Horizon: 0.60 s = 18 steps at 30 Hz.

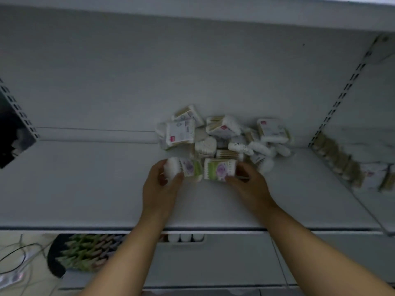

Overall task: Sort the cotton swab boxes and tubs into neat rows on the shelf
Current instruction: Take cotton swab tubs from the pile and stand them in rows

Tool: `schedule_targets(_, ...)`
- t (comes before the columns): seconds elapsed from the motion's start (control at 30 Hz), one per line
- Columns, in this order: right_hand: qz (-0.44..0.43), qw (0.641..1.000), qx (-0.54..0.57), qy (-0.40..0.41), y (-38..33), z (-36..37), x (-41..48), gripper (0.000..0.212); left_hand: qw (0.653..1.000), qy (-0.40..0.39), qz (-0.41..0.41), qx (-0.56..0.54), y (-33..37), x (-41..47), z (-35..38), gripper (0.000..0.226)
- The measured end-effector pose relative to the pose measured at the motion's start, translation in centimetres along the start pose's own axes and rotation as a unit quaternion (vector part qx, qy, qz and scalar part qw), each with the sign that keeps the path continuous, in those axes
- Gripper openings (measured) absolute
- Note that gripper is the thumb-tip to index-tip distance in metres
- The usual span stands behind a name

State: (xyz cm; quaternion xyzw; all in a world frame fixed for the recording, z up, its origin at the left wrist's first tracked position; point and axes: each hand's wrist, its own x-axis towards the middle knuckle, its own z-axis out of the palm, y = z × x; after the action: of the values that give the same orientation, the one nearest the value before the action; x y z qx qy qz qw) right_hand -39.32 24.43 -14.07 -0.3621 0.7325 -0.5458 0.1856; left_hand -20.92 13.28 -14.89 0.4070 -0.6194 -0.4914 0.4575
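Note:
A jumbled pile of cotton swab boxes and packs [224, 135] lies at the back middle of the white shelf [85, 184]. In front of it my left hand [162, 182] grips a swab box with a pink flower label [186, 168], its white swab ends toward my palm. My right hand [250, 184] holds a second green and pink flower box [219, 169] by its right end. The two boxes sit side by side, nearly touching, low over the shelf.
A row of swab packs [339, 163] stands along the shelf's right side past a slotted upright [339, 97]. A dark panel [12, 133] hangs at the far left. Below the shelf edge sit a black bin of green items [83, 253] and cables [17, 259].

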Motion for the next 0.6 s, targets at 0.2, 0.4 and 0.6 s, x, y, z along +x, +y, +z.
schedule_targets(0.2,0.029,0.995,0.082,-0.039,-1.1,-1.3,-1.2,0.035,0.979,-0.039,-0.083,-0.183,1.3,-0.8,-1.3,0.027)
schedule_targets(0.4,0.132,0.947,0.274,-0.107,-0.5,-6.4,-4.5,0.038,0.885,-0.164,-0.232,-0.369,5.1,-6.6,3.3,0.031)
schedule_targets(0.6,0.100,0.925,0.363,0.050,1.1,-17.7,-8.1,0.003,0.870,-0.242,-0.292,-0.316,9.6,-13.9,15.8,0.032)
